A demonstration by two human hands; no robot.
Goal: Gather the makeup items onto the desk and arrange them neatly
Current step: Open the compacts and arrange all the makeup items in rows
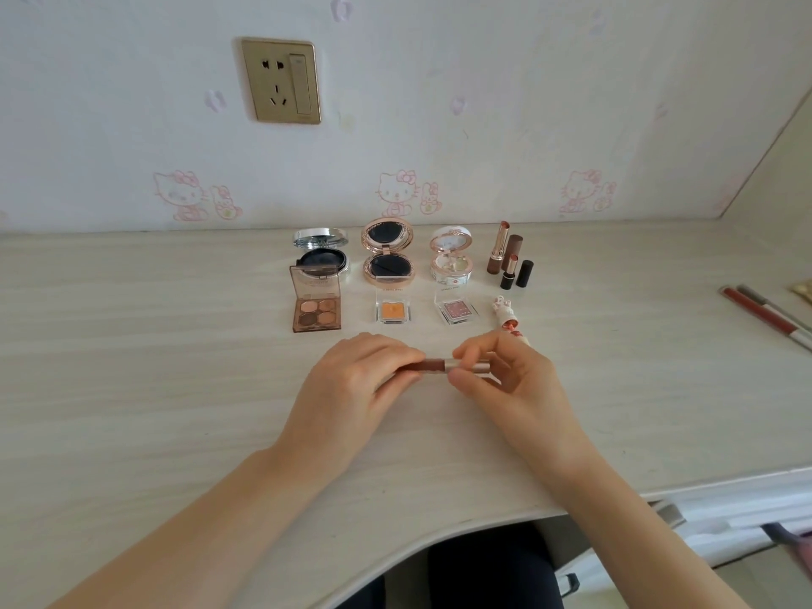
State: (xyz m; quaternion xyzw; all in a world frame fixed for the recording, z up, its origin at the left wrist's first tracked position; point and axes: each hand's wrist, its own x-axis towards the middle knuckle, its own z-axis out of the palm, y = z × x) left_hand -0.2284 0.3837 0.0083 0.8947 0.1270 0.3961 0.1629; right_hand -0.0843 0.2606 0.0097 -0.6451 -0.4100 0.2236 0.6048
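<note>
The person holds a slim lip tube [435, 366] level between both hands, just above the counter [132, 345] and nearer the front edge than the rose-gold compact [387, 252]. The left hand [351, 380] has its fingers curled round the brown end. The right hand [505, 375] pinches the pale metallic cap end between thumb and fingers.

The rose-gold compact stands open by the wall, with a silver compact [320, 250] to its left, a white compact [451, 257] to its right, and upright lipsticks [509, 261] further right. Just in front of it sits an orange eyeshadow pan [392, 310], a four-colour palette [316, 307] to the left of that and a pink pan [457, 310] to the right. Two long pencils [764, 314] lie well off to its right.
</note>
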